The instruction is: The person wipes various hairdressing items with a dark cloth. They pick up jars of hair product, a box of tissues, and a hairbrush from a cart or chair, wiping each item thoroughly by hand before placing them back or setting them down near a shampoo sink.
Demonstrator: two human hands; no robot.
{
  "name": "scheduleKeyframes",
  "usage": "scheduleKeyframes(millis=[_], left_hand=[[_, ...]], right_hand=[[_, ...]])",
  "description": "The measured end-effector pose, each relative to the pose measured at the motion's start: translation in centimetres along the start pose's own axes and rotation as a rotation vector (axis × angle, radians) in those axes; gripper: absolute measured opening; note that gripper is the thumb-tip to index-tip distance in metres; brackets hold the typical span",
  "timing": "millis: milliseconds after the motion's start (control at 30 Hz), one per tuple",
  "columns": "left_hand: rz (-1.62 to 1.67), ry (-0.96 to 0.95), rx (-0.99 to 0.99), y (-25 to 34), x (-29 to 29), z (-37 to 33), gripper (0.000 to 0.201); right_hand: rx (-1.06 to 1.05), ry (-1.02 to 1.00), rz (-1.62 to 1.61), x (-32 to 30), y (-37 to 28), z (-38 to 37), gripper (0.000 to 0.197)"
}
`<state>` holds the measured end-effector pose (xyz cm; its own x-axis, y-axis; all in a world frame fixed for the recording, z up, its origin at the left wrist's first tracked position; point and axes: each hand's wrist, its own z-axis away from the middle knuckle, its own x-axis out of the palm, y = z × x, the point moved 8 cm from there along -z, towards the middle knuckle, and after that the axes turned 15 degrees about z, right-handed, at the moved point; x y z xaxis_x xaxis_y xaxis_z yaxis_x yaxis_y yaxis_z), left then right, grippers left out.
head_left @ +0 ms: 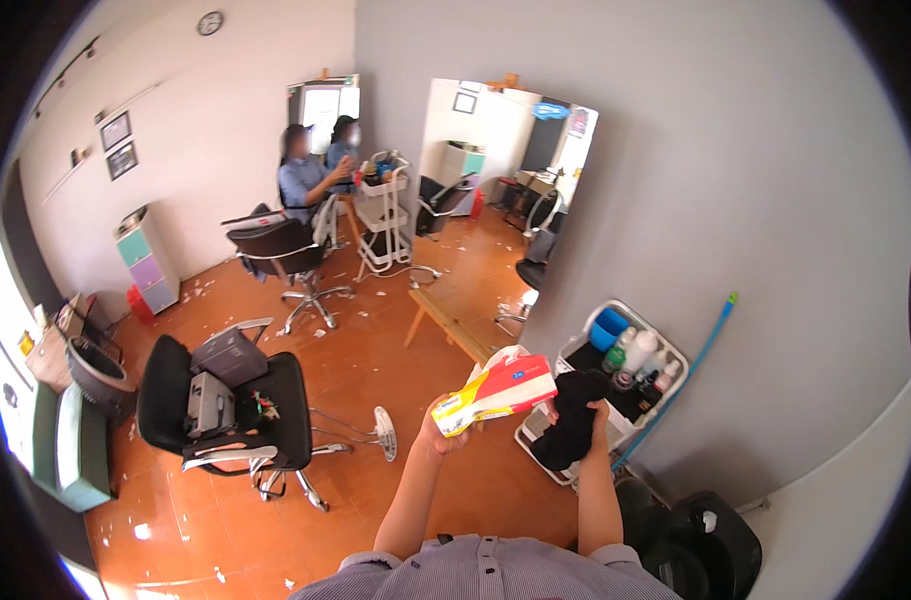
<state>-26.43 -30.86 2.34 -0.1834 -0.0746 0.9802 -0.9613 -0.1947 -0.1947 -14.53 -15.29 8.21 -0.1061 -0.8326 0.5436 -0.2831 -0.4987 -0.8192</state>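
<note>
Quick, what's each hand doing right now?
Left hand: holding a red, white and yellow packet.
Right hand: holding a black cloth.

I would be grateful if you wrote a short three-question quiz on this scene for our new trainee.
1. Which of the person's hands holds the red, yellow and white package by its left end?
2. True or false: the round blue plastic tub stands on the orange tiled floor.
3. What does the right hand hold?
A) a green bottle
B) a soft black fabric item
C) a long blue pole

Key:
1. The left hand.
2. False; it sits among bottles in the top of the white plastic cart.
3. B
</note>
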Motion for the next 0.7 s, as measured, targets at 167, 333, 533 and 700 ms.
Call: scheduleKeyframes(millis=[167, 333, 533, 700], left_hand=[[0.019, -0.154, -0.205, -7.7, 4.0, -4.0, 0.054], [-0.380, -0.058, 0.237, -7.0, 1.2, -7.8, 0.065], [-1.010, -0.217, 0.241, -9.0, -0.6, -11.4, 0.065], [-0.834, 0.004, -0.088, -11.0, -4.3, -15.4, 0.054]], right_hand=[[-0.094, 0.458, 0.156, -6.1, -2.9, 4.8, 0.056], [-0.120, 0.730, 0.054, -9.8, -4.1, 8.6, 0.049], [-0.304, 0.941, -0.214, -8.7, -7.8, 11.3, 0.037], [-0.228, 1.028, -0.201, -10.3, -8.9, 12.2, 0.033]])
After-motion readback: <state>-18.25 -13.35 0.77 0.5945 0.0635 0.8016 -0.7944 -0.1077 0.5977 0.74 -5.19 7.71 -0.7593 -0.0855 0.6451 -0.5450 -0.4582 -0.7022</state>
